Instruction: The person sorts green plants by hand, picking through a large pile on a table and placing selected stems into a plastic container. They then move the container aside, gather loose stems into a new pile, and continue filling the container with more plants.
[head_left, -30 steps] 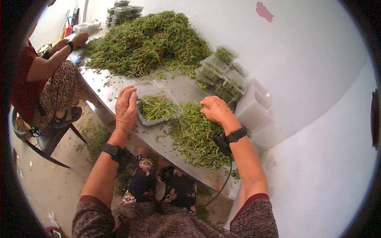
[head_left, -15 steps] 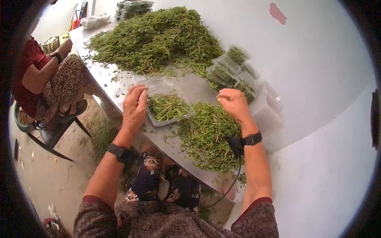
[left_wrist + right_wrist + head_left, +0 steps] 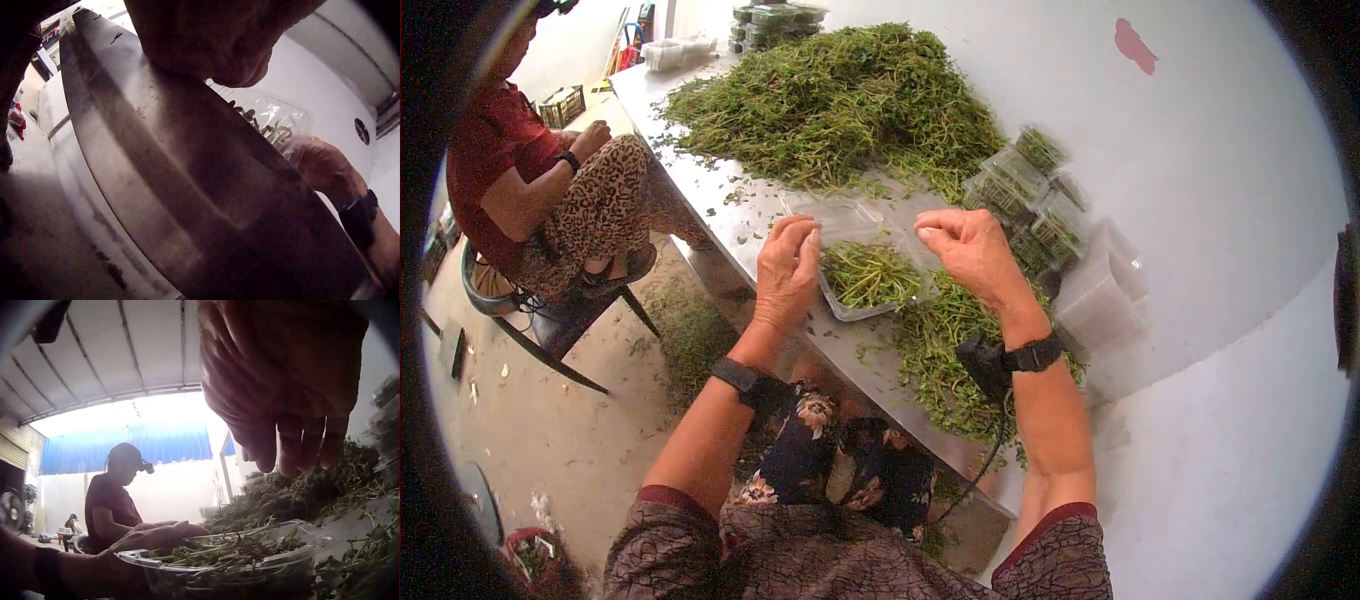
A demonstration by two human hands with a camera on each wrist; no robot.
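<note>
A clear plastic clamshell box point(image 3: 855, 312) stands with its lid tipped back on the metal table, and cut green stems point(image 3: 868, 274) lie in it. My left hand point(image 3: 788, 268) is at the box's left side, its fingers fairly straight along the rim. Over the right side of the box hovers my right hand point(image 3: 982, 258); in the right wrist view its fingers point(image 3: 290, 447) point down above the greens and nothing shows between them. A smaller heap of greens point(image 3: 945, 365) lies under my right wrist, beside the box.
A large mound of greens point(image 3: 850, 110) covers the table's far part. Filled boxes point(image 3: 1008, 185) are stacked by the wall, next to nested empty boxes point(image 3: 1100, 295). Another person point(image 3: 520, 180) sits at the left. The table's edge point(image 3: 870, 390) runs close to my lap.
My right hand has moved left from the small heap to above the box. The left hand stays beside the box. The head view has shifted, so the table appears farther right.
</note>
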